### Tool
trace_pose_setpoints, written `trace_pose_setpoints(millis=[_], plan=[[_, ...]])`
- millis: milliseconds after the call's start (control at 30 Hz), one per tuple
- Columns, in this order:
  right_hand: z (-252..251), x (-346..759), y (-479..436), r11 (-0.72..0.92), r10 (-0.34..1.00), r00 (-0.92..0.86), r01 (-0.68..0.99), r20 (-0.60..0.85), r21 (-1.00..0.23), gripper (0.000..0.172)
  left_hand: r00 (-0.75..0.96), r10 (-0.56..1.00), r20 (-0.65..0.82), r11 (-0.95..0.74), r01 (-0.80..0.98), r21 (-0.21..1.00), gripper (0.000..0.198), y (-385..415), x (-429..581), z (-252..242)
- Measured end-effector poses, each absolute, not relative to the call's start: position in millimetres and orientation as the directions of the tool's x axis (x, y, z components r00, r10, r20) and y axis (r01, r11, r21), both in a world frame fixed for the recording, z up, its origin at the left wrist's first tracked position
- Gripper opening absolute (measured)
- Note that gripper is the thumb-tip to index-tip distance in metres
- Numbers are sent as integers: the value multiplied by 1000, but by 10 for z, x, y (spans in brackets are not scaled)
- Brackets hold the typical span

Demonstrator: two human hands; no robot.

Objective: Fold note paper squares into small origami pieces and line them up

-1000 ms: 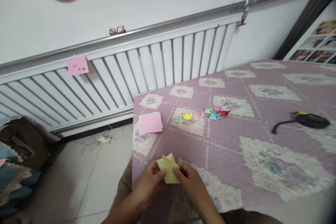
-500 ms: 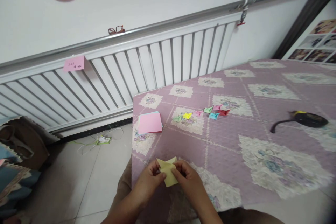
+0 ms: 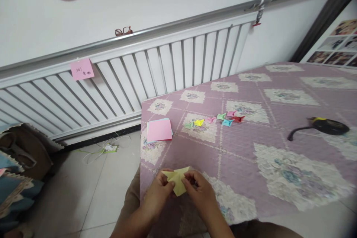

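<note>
A pale yellow sheet of folding paper (image 3: 177, 183), partly folded, is held over the near edge of the table. My left hand (image 3: 158, 193) pinches its left side between thumb and fingers. On the right side my right hand (image 3: 199, 189) grips it in the same way. The paper's upper corners spread out to both sides and its lower end comes to a point. Beyond my hands lies a stack of square paper (image 3: 159, 130), pink on top. Several small folded paper figures, among them a yellow one (image 3: 199, 122) and a red one (image 3: 238, 119), sit in a loose group farther right.
A purple floral cloth (image 3: 192, 156) covers the table. At the right lies a black and yellow object (image 3: 330, 125) with a thin curved part. Behind the table runs a white radiator (image 3: 173, 67) bearing a pink note (image 3: 82, 70); glasses (image 3: 124, 31) rest on the pipe above.
The paper's upper corners have spread wider apart, and its lower end now looks pointed rather than square. Both hands keep their hold. The pink note on the radiator has swung flatter.
</note>
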State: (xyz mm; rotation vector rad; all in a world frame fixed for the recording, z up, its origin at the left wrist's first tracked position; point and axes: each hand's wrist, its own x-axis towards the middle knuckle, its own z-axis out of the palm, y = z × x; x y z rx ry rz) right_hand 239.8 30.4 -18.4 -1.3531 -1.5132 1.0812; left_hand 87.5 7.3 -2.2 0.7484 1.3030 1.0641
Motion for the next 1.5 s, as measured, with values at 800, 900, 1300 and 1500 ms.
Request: trace_pose_setpoints(millis=[800,900,1300,1500], plan=[[-56,2442,290,-201,972,-161,-193,-171,-960,40,-47,885,-463,354,-579,735,56,29,920,173],[-66,2449,302,-200,973,-164,-234,-164,-951,41,-44,881,-472,350,-609,711,60,37,908,173],[-171,2430,327,-195,977,-134,-232,-167,-953,43,80,872,-483,431,-594,680,47,-20,903,213],[-92,2460,335,-205,968,-193,-237,-161,-950,53,63,893,-446,382,-633,674,45,9,909,241]])
